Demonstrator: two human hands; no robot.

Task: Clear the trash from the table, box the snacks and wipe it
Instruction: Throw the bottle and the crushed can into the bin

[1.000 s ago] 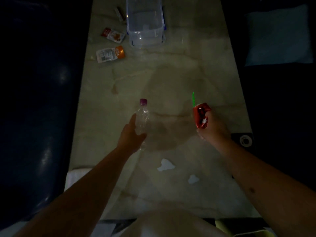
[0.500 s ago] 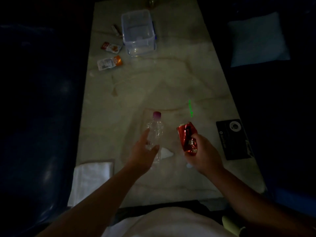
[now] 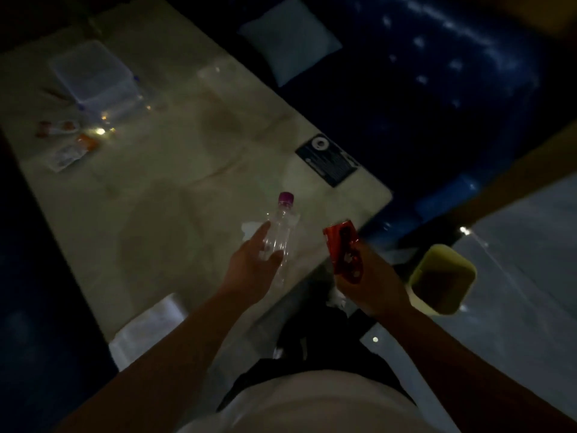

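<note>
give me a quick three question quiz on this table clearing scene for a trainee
1. True or false: the left hand holds the clear bottle.
2. Which colour is the bottle's cap? A green, B purple, C white.
3. Fill in: the right hand grips a crushed ___ can, near the yellow bin.
Key: 1 true; 2 B; 3 red.

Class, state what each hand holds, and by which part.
Left hand: clear plastic bottle with purple cap, gripped at its lower body. Right hand: crushed red can, held around its lower half.
</note>
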